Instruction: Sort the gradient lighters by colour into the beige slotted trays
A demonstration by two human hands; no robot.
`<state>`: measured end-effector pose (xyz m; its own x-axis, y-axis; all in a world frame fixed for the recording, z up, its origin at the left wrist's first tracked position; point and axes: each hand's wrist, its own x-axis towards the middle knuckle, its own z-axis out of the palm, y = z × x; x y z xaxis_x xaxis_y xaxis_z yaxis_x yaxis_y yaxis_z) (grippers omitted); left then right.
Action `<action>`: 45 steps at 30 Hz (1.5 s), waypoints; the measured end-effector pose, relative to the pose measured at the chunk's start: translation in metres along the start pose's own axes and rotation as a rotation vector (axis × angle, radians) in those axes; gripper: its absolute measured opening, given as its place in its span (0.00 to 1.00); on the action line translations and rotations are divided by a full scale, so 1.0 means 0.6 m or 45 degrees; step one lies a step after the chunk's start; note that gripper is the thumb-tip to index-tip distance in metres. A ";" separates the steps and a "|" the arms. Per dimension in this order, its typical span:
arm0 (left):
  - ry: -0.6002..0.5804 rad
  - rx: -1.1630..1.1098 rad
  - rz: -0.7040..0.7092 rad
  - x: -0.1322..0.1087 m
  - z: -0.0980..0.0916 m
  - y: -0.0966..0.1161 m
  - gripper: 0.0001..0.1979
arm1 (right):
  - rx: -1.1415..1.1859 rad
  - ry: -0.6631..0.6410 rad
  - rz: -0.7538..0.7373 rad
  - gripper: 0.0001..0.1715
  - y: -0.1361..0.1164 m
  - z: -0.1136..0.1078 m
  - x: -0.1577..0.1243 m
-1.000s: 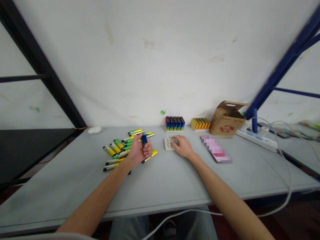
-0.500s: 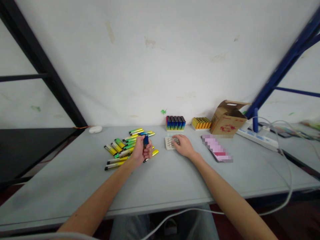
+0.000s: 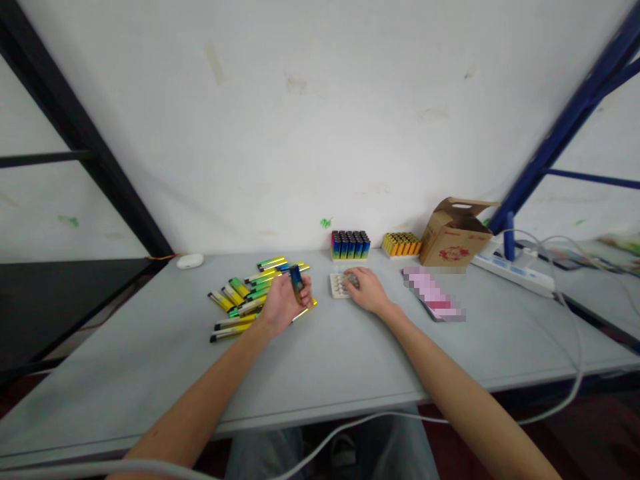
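My left hand (image 3: 281,308) is closed around a shiny dark-blue tube (image 3: 297,281) that shades to gold lower down. The tube tilts upward out of the fingers, which hide part of it. Beneath and beside that hand lies a loose heap of yellow and green metallic tubes (image 3: 240,287) with pale or black ends. My right hand (image 3: 368,291) rests over a small white tray (image 3: 338,289) with round sockets. Its fingers bend down onto the tray's right side, covering that part; whether they pinch anything else is hidden.
Against the wall stand a block of upright blue-green tubes (image 3: 351,245) and a tray of yellow ones (image 3: 401,245). To their right are an open cardboard box (image 3: 453,237), a blurred pink phone-like slab (image 3: 431,293) and a power strip (image 3: 515,268). A white case (image 3: 190,261) lies left.
My left hand has turned and loosened somewhat, so more of the blue tube shows, slightly farther right and higher. My right hand stays on the white tray.
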<state>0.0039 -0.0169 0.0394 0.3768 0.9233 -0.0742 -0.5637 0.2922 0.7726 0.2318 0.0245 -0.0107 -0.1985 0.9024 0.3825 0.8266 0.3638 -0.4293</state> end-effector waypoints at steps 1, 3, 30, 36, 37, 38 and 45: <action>0.014 -0.008 0.022 0.002 0.001 -0.002 0.18 | -0.005 0.009 -0.011 0.16 0.000 -0.001 -0.001; 0.068 -0.015 0.060 0.006 0.002 -0.005 0.13 | -0.028 0.030 -0.048 0.17 0.000 -0.005 -0.002; -0.137 1.100 0.407 0.018 -0.022 -0.046 0.15 | 1.229 0.188 -0.055 0.17 -0.097 0.000 -0.003; 0.046 1.902 0.860 0.009 -0.028 -0.053 0.17 | 1.258 0.517 0.157 0.18 -0.049 -0.012 0.021; 0.019 2.052 0.891 0.007 -0.028 -0.056 0.18 | 1.228 0.563 0.190 0.18 -0.038 -0.012 0.025; -0.016 2.179 0.906 0.005 -0.026 -0.060 0.19 | 1.193 0.600 0.210 0.18 -0.028 -0.011 0.028; -0.409 2.620 0.868 -0.007 -0.005 -0.084 0.25 | 1.122 0.568 0.227 0.18 -0.008 0.015 0.033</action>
<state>0.0284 -0.0350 -0.0013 0.7134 0.6163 0.3334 0.6398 -0.7670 0.0486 0.2192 0.0429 -0.0083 0.2553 0.8570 0.4476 0.1044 0.4358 -0.8939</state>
